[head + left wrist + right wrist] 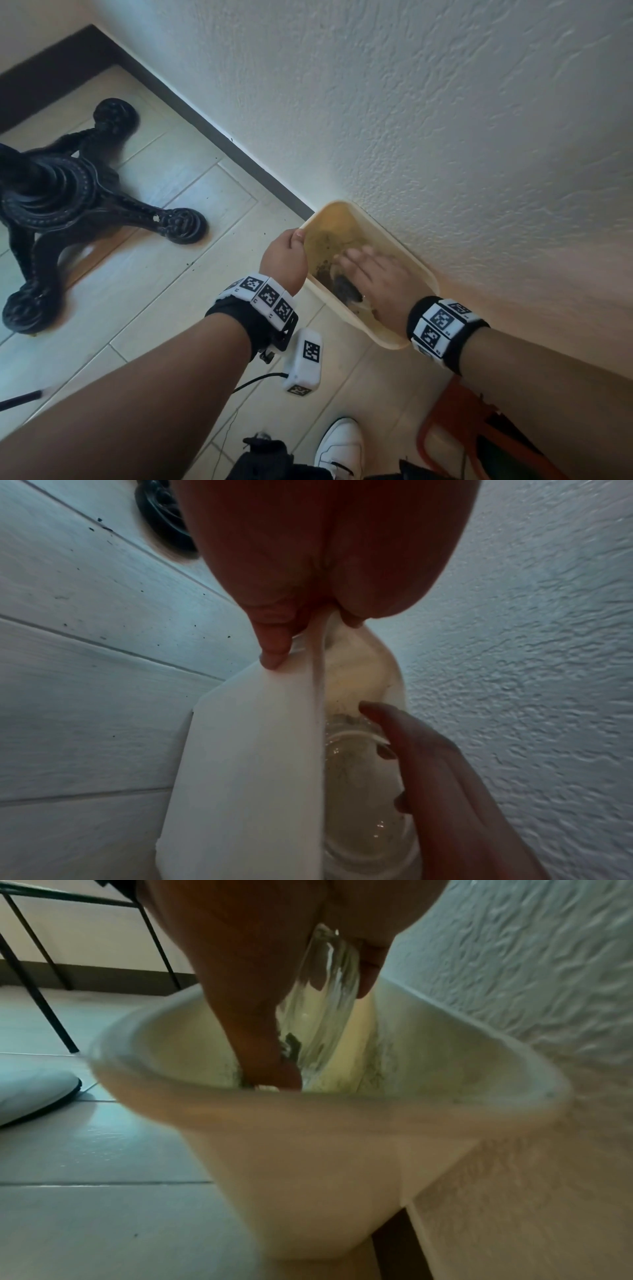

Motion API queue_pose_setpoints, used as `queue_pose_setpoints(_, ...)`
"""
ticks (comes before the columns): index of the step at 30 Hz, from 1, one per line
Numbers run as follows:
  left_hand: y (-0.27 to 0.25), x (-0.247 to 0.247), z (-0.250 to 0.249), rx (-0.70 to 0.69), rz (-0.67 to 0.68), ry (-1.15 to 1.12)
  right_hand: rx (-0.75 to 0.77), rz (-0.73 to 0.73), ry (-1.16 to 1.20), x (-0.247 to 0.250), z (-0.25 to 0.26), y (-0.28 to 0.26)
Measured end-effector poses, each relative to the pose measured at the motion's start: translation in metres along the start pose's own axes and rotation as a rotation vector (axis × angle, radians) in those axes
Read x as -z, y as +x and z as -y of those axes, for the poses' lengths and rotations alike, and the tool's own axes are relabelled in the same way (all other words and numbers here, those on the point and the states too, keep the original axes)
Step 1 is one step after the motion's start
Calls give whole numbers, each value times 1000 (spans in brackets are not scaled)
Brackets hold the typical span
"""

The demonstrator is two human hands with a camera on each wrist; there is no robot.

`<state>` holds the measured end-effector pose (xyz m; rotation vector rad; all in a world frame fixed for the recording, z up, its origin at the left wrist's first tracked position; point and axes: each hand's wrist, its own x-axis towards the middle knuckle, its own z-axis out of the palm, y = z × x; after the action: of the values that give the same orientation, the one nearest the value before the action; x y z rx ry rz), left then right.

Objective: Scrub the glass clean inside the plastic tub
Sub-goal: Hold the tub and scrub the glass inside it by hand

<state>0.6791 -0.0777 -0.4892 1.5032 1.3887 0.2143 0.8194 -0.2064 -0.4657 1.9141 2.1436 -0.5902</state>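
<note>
1. Right now your right hand [371, 274] is down inside the plastic tub [423, 270], and the glass [322, 993] lies directly under its palm, so that hand is the nearer one by far.
2. Look at the right wrist view: the glass runs lengthwise along your hand, its long axis pointing from the palm down toward the tub's bottom, with a thumb on one side and fingers curled round the other. That hand has a firm wrap on it.
3. Your left hand [286, 255] pinches the tub's near-left rim, thumb inside, fingers outside, steadying it against the wall [445, 102].
4. Materials now: the glass is clear and wet with bright streaks, likely slippery, I'd judge. The tub is cream, smooth, thin-walled plastic with rounded corners and a rolled lip.
5. Dark gritty residue [325, 270] clings to the tub's floor and lower walls in murky yellowish water.
6. The tub sits on the pale tiled floor [164, 219], pressed up to a rough, textured white wall.
7. For the next scrub, I'd say work along the glass's length, keeping the left hand's hold.
</note>
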Motion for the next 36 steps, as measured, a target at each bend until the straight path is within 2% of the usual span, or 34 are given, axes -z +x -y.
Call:
queue_pose_setpoints(3, -1, -1, -1, 10, 1, -3, 49, 5, 2, -2, 0, -1)
queue_pose_setpoints(6, 0, -1, -1, 14, 1, -5, -8, -38, 28, 2, 2, -2)
queue_pose_setpoints(9, -1, -2, -2, 21, -3, -10, 47, -12, 41, -1, 5, -6)
queue_pose_setpoints(12, -2, -3, -2, 18, -11, -6, -33, -8, 28, -2, 1, -6)
queue_pose_setpoints(15, -3, -5, -4, 33, -17, -26, 48, 17, 37, -4, 0, -7)
queue_pose_setpoints(18, -4, -5, -4, 42, -28, -32, -22, -8, 39, -1, -1, -5)
queue_pose_setpoints(21, -5, -6, -3, 45, -24, -47, 53, 20, 39, -2, 1, -7)
queue_pose_setpoints(24, -6, -6, -4, 41, -22, -49, -12, 12, 76, 4, 2, -6)
queue_pose_setpoints(27, -7, -8, -6, 49, -23, -49, 43, 20, 89, -1, 0, -9)
queue_pose_setpoints(30, -8, -8, -6, 56, -32, -54, -37, 6, 87, 5, -3, -8)
queue_pose_setpoints(33, -8, -10, -7, 56, -40, -49, 54, 44, 110, 7, 1, -9)
queue_pose_setpoints(36, -8, -10, -8, 53, -44, -23, -29, 23, 102, 7, 2, -9)
